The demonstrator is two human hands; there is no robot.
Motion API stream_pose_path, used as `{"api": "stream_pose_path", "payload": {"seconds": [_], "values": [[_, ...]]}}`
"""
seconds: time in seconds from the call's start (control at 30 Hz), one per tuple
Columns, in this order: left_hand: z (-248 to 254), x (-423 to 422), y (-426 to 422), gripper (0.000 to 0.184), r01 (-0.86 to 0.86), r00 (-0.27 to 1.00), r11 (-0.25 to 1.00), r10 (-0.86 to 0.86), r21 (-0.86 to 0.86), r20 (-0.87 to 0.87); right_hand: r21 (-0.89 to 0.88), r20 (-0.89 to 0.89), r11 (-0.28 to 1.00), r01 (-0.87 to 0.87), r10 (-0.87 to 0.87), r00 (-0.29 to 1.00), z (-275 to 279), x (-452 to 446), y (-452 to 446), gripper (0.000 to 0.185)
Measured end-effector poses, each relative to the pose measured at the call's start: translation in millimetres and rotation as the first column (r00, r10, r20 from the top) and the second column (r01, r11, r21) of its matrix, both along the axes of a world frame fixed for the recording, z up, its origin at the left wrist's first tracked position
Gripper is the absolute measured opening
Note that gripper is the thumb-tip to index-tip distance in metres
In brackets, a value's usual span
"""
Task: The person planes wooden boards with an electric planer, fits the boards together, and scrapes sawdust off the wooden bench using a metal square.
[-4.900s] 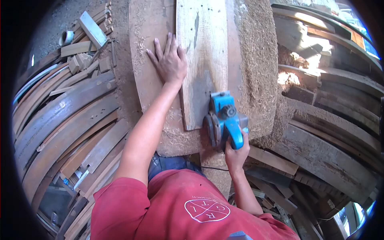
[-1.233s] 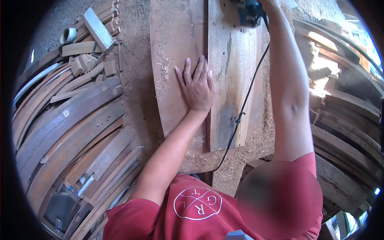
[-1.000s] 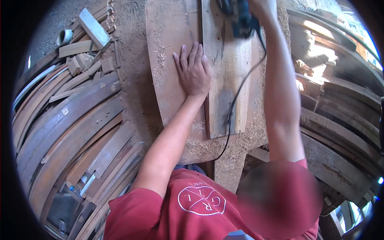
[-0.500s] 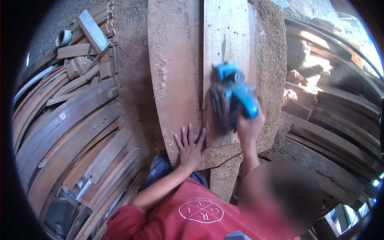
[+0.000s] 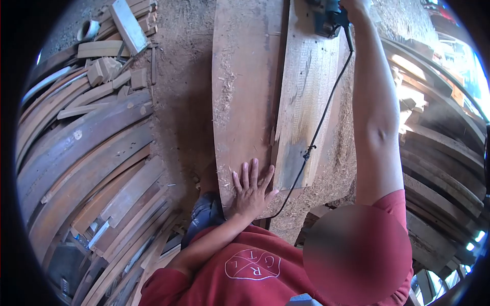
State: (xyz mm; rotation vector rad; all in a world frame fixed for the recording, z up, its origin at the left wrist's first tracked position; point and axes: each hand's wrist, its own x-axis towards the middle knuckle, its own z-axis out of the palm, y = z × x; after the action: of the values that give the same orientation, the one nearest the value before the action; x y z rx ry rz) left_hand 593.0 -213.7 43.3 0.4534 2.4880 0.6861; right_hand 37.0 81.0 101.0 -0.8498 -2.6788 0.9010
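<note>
Atop the board (image 5: 302, 104), the planer (image 5: 326, 19) juts left of the right grip (image 5: 356, 6) clasping it.

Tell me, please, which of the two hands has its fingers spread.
The left hand, open on the flat brown wooden surface; the right hand grips the boxy blue power planer.

- Single white capitals G, T, L and R (image 5: 256, 273): in the sections of a crossed white rounded emblem (image 5: 252, 264)
- Emblem: on the red short-sleeved cloth shirt (image 5: 199, 288)
</note>
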Motion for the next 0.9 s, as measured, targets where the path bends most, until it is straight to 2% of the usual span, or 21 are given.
{"api": "stream_pose_path", "payload": {"seconds": [0.03,0.1,0.13,0.17,0.2,0.23,0.27,0.33,0.37,0.4,0.47,0.5,0.57,0.63,0.67,0.77,0.8,0.83,0.87,0.9], "values": [[-0.4,2.0,-1.3,0.087,-0.002,1.0,1.0,0.002,-0.003,0.003,-0.195,-0.019,0.98,-0.051,0.048,0.999,-17.3,-3.2,16.3,0.017],[-4.1,2.9,-2.1,0.102,-0.063,0.998,0.996,0.061,0.056,0.022,-0.199,-0.05,0.973,-0.121,0.113,0.992,-31.1,33.3,21.0,0.02],[-4.7,4.3,-3.6,0.102,-0.061,0.998,0.996,0.059,0.06,0.029,-0.198,-0.076,0.962,-0.187,0.175,0.982,-34.3,62.0,22.9,0.025],[-7.3,2.6,-5.9,0.11,-0.16,0.984,0.979,0.169,0.127,-0.064,-0.018,-0.012,0.957,-0.291,0.29,0.957,-33.8,100.1,16.8,0.023],[-9.4,0.6,-6.5,0.118,-0.252,0.947,0.946,0.284,0.203,-0.149,-0.017,0.007,0.965,-0.261,0.261,0.965,-12.2,151.8,-14.3,0.021],[-6.0,-1.4,-6.2,0.128,-0.25,0.95,0.96,0.269,0.126,-0.16,-0.015,0.027,0.973,-0.231,0.231,0.973,9.1,203.7,-45.3,0.018],[-2.8,-1.7,-5.5,0.128,-0.254,0.949,0.958,0.273,0.131,-0.156,0.008,-0.035,0.971,-0.238,0.238,0.971,11.8,253.2,-62.0,0.014],[1.1,-0.7,-3.8,0.128,-0.266,0.961,0.962,0.269,0.054,-0.063,-0.042,0.028,0.988,-0.151,0.152,0.988,22.8,347.8,-87.1,0.017],[-1.0,0.8,-3.0,0.128,-0.267,0.961,0.962,0.27,0.058,-0.054,0.048,0.023,0.985,-0.164,0.163,0.986,25.8,388.0,-96.4,0.023],[-1.5,0.8,-3.3,0.128,-0.272,0.96,0.96,0.276,0.06,-0.058,-0.046,0.037,0.99,-0.135,0.137,0.99,32.2,420.5,-105.1,0.027],[-0.6,-1.5,-2.4,0.129,-0.232,0.973,0.973,0.232,-0.001,0.015,-0.086,0.116,0.995,-0.051,0.061,0.991,41.0,461.1,-120.9,0.027],[-0.9,-4.9,-0.1,0.129,-0.235,0.972,0.972,0.235,0.0,0.015,-0.085,0.116,0.995,-0.055,0.064,0.991,37.7,458.6,-121.6,0.027],[2.6,-6.2,0.9,0.129,-0.16,0.98,0.982,0.171,-0.102,0.104,-0.065,0.072,0.998,-0.014,0.019,0.997,38.1,451.3,-124.2,0.029],[4.7,-6.5,0.6,0.125,-0.188,0.972,0.981,0.194,-0.052,0.134,-0.029,0.051,0.996,-0.081,0.082,0.995,37.8,403.7,-114.9,0.027],[5.3,-7.4,0.0,0.121,-0.218,0.963,0.976,0.216,-0.003,0.16,-0.001,0.023,0.996,-0.092,0.092,0.995,34.2,372.7,-108.6,0.023],[7.0,-9.7,0.4,0.12,-0.211,0.959,0.978,0.208,-0.006,0.193,0.079,-0.018,0.992,-0.101,0.102,0.995,12.5,253.1,-74.9,0.027],[7.8,-8.4,-0.2,0.12,-0.209,0.958,0.978,0.207,-0.01,0.198,0.256,-0.154,0.944,-0.206,0.251,0.956,-1.0,205.9,-58.0,0.021],[7.2,-8.7,-0.2,0.121,-0.209,0.958,0.978,0.207,-0.014,0.2,0.237,-0.067,0.967,-0.098,0.117,0.991,-16.3,153.6,-37.4,0.028],[6.4,-9.2,0.4,0.122,-0.209,0.958,0.978,0.208,-0.016,0.198,0.237,-0.07,0.967,-0.096,0.115,0.991,-19.3,108.5,-32.8,0.028],[5.4,-9.7,1.3,0.122,-0.21,0.959,0.978,0.209,-0.015,0.192,0.153,-0.095,0.985,-0.077,0.092,0.991,-13.6,64.8,-31.4,0.02]]}}
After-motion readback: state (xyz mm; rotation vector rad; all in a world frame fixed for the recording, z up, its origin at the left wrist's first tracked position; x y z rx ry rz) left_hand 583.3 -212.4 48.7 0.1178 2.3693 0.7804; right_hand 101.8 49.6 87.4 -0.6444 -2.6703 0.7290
